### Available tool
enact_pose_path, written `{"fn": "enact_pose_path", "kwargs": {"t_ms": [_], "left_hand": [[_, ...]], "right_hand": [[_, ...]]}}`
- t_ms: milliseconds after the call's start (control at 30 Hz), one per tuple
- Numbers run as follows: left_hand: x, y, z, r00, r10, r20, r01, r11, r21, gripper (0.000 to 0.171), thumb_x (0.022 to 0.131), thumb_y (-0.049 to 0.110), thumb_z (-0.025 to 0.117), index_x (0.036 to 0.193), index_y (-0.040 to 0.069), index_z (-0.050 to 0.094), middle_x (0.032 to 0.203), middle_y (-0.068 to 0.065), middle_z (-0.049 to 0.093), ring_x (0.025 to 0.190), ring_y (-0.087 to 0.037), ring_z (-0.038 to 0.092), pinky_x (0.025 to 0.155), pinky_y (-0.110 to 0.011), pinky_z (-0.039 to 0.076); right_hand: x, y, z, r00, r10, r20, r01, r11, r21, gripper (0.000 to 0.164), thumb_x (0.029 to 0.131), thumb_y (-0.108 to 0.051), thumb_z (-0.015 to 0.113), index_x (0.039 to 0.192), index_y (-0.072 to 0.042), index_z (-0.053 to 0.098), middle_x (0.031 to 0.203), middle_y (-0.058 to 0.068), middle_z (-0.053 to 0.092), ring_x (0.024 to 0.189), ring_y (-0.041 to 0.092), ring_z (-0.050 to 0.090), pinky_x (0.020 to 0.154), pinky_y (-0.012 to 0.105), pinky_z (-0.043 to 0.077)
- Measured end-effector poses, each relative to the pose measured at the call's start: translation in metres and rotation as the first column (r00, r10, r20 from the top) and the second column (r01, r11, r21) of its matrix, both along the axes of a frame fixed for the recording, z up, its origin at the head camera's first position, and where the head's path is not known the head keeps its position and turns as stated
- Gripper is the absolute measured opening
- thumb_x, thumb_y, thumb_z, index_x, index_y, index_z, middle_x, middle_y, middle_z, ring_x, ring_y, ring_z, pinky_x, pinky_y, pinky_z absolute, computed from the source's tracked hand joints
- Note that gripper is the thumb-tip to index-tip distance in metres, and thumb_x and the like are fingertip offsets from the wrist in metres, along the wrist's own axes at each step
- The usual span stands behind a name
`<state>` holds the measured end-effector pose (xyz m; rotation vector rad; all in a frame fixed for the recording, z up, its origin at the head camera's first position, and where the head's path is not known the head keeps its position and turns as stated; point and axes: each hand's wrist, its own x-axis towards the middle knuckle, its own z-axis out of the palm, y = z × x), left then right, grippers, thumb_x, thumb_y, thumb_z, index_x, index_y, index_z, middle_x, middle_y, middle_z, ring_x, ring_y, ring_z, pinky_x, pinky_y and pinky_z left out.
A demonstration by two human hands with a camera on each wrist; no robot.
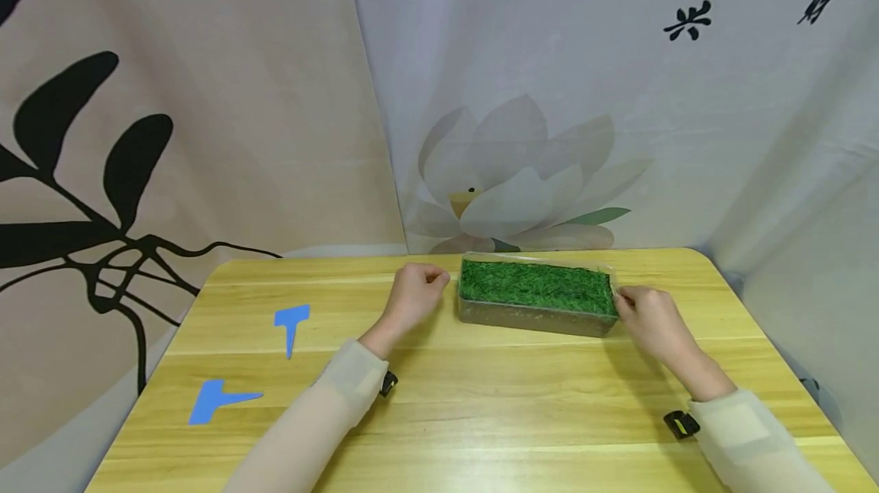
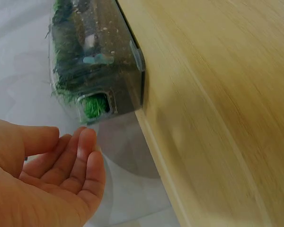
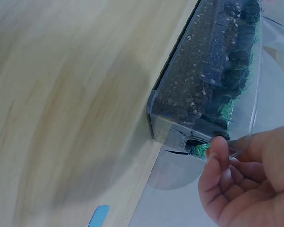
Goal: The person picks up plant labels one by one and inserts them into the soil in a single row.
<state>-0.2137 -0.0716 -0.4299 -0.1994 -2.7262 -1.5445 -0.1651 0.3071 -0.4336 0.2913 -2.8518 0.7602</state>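
A clear plastic box (image 1: 536,316) of brown soil or gravel, topped with green grass turf (image 1: 532,283), stands toward the back of the table. My right hand (image 1: 648,317) pinches the rim of its right end. In the right wrist view, the thumb and fingers of the right hand (image 3: 255,179) are at the end wall by a cut-out where green shows. Just off the box's left end, my left hand (image 1: 414,296) holds nothing. Its fingers bend loosely in the left wrist view, with the left hand (image 2: 52,175) beside the cut-out in the plastic box (image 2: 125,90).
Two blue T-shaped plant labels lie at the left of the wooden table (image 1: 481,417): an upper label (image 1: 291,319) and a lower label (image 1: 214,401). Behind the table hangs a printed cloth (image 1: 275,96) with a flower and dark leaves.
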Motion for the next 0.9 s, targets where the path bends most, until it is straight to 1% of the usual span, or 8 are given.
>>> {"fn": "enact_pose_path", "kwargs": {"t_ms": [33,133,267,333,433,500,700,900], "left_hand": [[0.000,0.002,0.000,1.000,0.001,0.001,-0.001,1.000,-0.005,0.020,0.104,0.013,0.066,0.111,-0.001,0.079,0.103,-0.012,0.078,0.081,-0.017,0.065,0.083,-0.042,0.058],[-0.001,0.005,-0.001,1.000,-0.001,0.000,0.001,1.000,-0.006,0.019,0.103,0.012,0.066,0.107,0.000,0.081,0.099,-0.012,0.078,0.070,-0.016,0.062,0.075,-0.037,0.056],[-0.001,0.006,-0.001,1.000,-0.002,0.009,0.002,1.000,0.003,0.019,0.103,0.012,0.067,0.100,0.000,0.082,0.086,-0.017,0.075,0.052,-0.012,0.046,0.057,-0.029,0.044],[-0.001,0.006,-0.002,1.000,0.002,0.017,-0.002,1.000,0.002,0.019,0.102,0.012,0.068,0.096,0.000,0.082,0.081,-0.015,0.074,0.048,-0.010,0.040,0.052,-0.027,0.038],[-0.002,0.006,-0.001,1.000,0.016,0.024,-0.016,1.000,-0.004,0.019,0.101,0.012,0.070,0.091,0.001,0.082,0.079,-0.010,0.075,0.046,-0.008,0.038,0.047,-0.024,0.034],[-0.001,0.005,-0.001,0.999,0.020,0.028,-0.020,1.000,-0.004,0.017,0.100,0.011,0.071,0.091,0.002,0.083,0.081,-0.006,0.076,0.046,-0.008,0.039,0.046,-0.024,0.033],[0.000,0.003,0.001,1.000,0.017,0.026,-0.017,1.000,-0.002,0.017,0.098,0.009,0.071,0.087,0.002,0.083,0.078,-0.005,0.076,0.048,-0.009,0.043,0.051,-0.025,0.039],[0.003,0.000,0.003,0.999,0.019,0.036,-0.019,1.000,-0.015,0.019,0.097,0.007,0.071,0.082,0.004,0.082,0.076,-0.004,0.075,0.051,-0.010,0.048,0.058,-0.028,0.047]], "right_hand": [[0.000,-0.002,0.000,1.000,0.004,-0.003,-0.004,1.000,0.001,0.030,0.105,-0.001,0.055,0.076,-0.006,0.058,0.060,0.000,0.043,0.051,0.013,0.036,0.049,0.026,0.032],[0.001,-0.006,0.001,1.000,0.013,0.000,-0.013,1.000,0.001,0.035,0.106,-0.001,0.055,0.072,-0.010,0.051,0.060,0.000,0.040,0.053,0.013,0.035,0.051,0.026,0.031],[0.004,-0.010,0.001,1.000,0.019,0.024,-0.019,1.000,-0.005,0.034,0.107,-0.003,0.053,0.073,-0.010,0.052,0.061,0.000,0.041,0.053,0.013,0.036,0.051,0.026,0.032],[0.004,-0.011,0.001,0.999,0.017,0.030,-0.017,1.000,-0.002,0.034,0.107,-0.003,0.052,0.074,-0.009,0.053,0.061,0.000,0.042,0.052,0.013,0.036,0.051,0.026,0.032],[0.005,-0.012,0.001,1.000,0.015,0.026,-0.015,1.000,0.000,0.032,0.107,-0.003,0.053,0.076,-0.008,0.056,0.062,0.001,0.043,0.052,0.013,0.036,0.051,0.026,0.032],[0.005,-0.012,0.001,1.000,0.015,0.022,-0.015,1.000,0.002,0.030,0.107,-0.003,0.054,0.077,-0.008,0.057,0.062,0.000,0.044,0.052,0.013,0.036,0.050,0.026,0.032],[0.005,-0.011,0.000,0.999,0.021,0.029,-0.020,0.999,-0.034,0.023,0.107,-0.004,0.054,0.087,-0.003,0.067,0.061,-0.001,0.047,0.051,0.012,0.037,0.050,0.026,0.032],[0.008,-0.011,0.000,0.998,0.026,0.060,-0.020,0.996,-0.091,0.022,0.106,-0.004,0.056,0.111,0.009,0.073,0.073,0.006,0.066,0.053,0.012,0.047,0.049,0.027,0.038]]}}
